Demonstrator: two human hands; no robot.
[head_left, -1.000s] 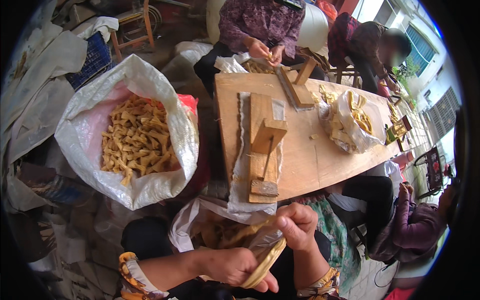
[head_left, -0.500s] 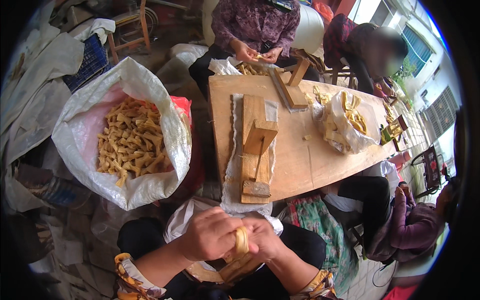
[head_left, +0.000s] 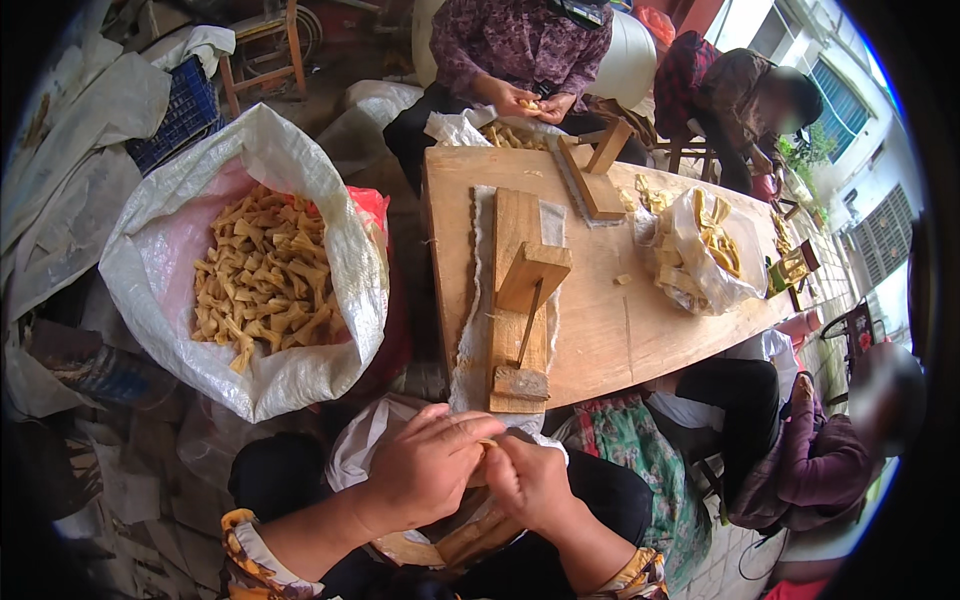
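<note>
Over my lap, my left hand [head_left: 425, 470] and my right hand [head_left: 528, 480] meet, fingers closed. A thin bit of pale yellow strip [head_left: 489, 443] shows between them; most of it is hidden behind the fingers. Below the hands, wider tan strips [head_left: 484, 538] lie on my lap, beside a white bag [head_left: 352, 455]. Just ahead, on the table's near end, stands a wooden stand [head_left: 507, 385] with an upright block and a slanting thin metal rod [head_left: 530, 322]. At left, a white woven sack [head_left: 150, 300] holds many small knotted tan pieces [head_left: 268, 280].
The wooden table [head_left: 600, 350] carries a second wooden stand [head_left: 595, 190] and a clear plastic bag [head_left: 705, 250] of yellow strips. A person [head_left: 520, 50] across the table handles a small yellow piece. Other people sit at right. A blue crate [head_left: 178, 115] stands far left.
The yellow loop that stood out between my hands is now mostly covered by fingers. My left hand has turned flatter over it, and my right thumb presses against it.
</note>
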